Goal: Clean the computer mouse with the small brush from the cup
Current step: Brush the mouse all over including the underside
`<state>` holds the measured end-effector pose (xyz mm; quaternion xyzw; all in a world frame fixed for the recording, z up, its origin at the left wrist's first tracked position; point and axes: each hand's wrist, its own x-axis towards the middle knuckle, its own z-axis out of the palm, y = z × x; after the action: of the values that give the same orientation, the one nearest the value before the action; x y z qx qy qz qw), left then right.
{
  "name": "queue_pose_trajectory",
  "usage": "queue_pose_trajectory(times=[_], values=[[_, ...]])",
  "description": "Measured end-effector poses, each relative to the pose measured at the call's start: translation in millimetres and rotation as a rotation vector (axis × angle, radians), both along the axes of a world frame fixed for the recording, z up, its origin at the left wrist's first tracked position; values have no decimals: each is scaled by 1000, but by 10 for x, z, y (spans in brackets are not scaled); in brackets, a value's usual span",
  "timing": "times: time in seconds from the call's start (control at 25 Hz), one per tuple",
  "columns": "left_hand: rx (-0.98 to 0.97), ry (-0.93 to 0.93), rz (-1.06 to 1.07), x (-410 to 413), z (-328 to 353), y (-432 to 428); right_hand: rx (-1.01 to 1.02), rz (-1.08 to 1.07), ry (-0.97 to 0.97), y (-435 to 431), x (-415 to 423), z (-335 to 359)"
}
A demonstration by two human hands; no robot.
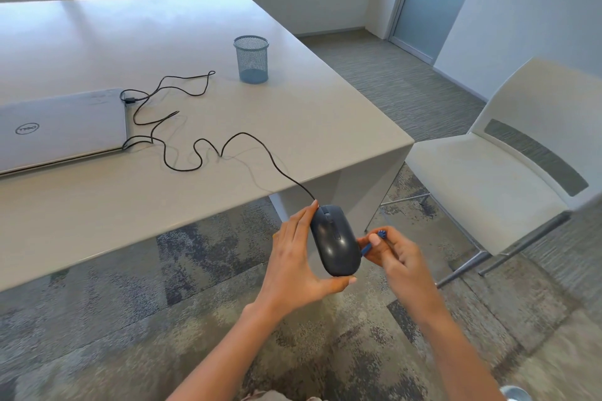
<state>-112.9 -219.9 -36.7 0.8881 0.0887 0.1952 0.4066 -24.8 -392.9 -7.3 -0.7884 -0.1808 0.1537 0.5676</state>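
While held off the desk [228, 127] edge, one dark mouse [335, 239] in left hand [298, 257] grip, one small blue brush [374, 239] pinched in right hand [395, 254], one mesh cup [251, 58], one laptop [62, 127].

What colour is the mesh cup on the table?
Blue. The mesh cup stands clear on the table in the head view.

Before you: a closed laptop [62, 128] on the pale surface [228, 127], with a white chair [495, 166] on patterned carpet [97, 319].
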Motion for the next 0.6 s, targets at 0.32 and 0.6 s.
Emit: queue_pose_trajectory(times=[0.32, 0.6], values=[[233, 157, -57, 23, 12, 74, 119, -12, 88, 40, -63, 24], [256, 238, -75, 27, -24, 112, -53, 106, -142, 72, -180, 97]])
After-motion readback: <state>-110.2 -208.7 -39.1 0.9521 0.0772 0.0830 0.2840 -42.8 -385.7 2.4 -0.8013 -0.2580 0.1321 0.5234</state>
